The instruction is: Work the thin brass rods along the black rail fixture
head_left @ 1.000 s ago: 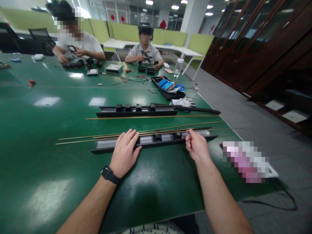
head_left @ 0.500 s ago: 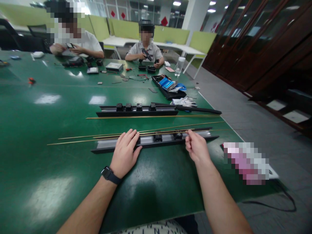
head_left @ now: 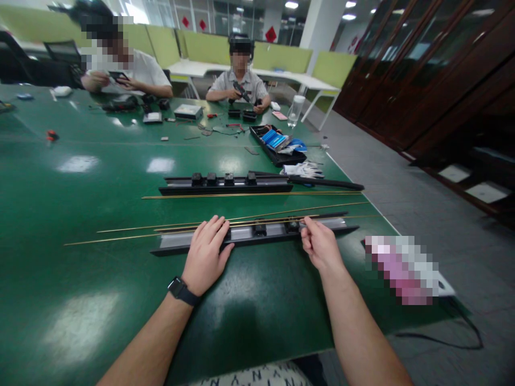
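In front of me lies a long silver channel (head_left: 173, 240) with black edges, with black blocks (head_left: 259, 228) seated in it. My left hand (head_left: 207, 254) lies across the channel, its fingers over the far side and its thumb at the near edge. It covers part of the channel and partly hides a block. At the right part of the channel, my right hand (head_left: 322, 244) pinches a thin brass rod (head_left: 110, 239) that runs through or along the blocks and sticks out past the left end. Other brass rods run close beside it.
Beyond lies a second channel (head_left: 225, 188) with several black blocks, brass rods (head_left: 201, 196) in front. Behind are gloves (head_left: 303, 170), a black strip (head_left: 330, 183) and a black tray (head_left: 277, 157). A blurred pink-and-white object (head_left: 402, 271) sits at the right edge. Two people work across the table.
My right hand has moved slightly left with the rod, whose left end now reaches further left. My left hand stays in place on the channel.
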`<state>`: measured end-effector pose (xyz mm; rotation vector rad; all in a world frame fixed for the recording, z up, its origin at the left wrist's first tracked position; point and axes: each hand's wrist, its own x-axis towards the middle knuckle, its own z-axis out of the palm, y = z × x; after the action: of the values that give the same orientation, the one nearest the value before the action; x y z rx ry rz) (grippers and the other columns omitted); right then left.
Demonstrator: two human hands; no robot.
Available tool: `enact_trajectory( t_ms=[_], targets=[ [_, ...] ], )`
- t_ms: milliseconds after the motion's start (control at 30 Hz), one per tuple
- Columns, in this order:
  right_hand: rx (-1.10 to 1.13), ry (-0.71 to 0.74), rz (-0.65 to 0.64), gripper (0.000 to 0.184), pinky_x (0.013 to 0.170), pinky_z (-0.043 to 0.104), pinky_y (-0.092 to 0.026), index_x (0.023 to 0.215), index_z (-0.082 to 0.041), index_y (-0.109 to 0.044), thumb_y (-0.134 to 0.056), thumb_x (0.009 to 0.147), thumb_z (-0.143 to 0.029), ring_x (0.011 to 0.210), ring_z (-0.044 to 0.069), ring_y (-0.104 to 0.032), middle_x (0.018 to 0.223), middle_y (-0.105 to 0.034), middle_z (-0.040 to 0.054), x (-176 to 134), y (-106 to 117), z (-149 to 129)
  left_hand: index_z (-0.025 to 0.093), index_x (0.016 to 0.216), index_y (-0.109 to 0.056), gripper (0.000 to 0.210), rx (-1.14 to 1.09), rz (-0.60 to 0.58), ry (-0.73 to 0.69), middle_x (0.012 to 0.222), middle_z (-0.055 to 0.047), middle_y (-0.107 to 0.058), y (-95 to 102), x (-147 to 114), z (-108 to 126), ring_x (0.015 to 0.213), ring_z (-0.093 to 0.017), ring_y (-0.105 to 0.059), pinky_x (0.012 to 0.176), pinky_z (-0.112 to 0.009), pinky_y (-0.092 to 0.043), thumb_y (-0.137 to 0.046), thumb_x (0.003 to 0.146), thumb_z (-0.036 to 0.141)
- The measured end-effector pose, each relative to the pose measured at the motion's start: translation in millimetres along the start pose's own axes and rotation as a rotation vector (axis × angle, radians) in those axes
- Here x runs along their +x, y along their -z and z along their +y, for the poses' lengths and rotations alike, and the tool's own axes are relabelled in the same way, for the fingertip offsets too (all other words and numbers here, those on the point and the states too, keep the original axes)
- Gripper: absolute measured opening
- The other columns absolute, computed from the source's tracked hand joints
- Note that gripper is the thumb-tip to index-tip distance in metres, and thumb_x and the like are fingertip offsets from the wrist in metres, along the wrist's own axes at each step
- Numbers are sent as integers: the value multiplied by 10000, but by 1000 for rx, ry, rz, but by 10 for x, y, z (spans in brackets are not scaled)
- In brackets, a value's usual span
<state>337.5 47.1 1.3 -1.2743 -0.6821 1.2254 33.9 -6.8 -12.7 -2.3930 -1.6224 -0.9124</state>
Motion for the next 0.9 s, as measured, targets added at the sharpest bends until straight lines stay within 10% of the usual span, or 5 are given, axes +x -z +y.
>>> enact_trajectory(
  t_ms=[900],
  targets=[
    [7,18,23,399,242,132,-212,817,-178,-598,-841,721,-479,294,41,-368,529,-581,-43,28,15,35,201,1461,-478,518,-4,3,7,1486,-130,-545,-5,3,3,1437,-301,-442,1196,-535,-346,-556,956,287]
  ],
)
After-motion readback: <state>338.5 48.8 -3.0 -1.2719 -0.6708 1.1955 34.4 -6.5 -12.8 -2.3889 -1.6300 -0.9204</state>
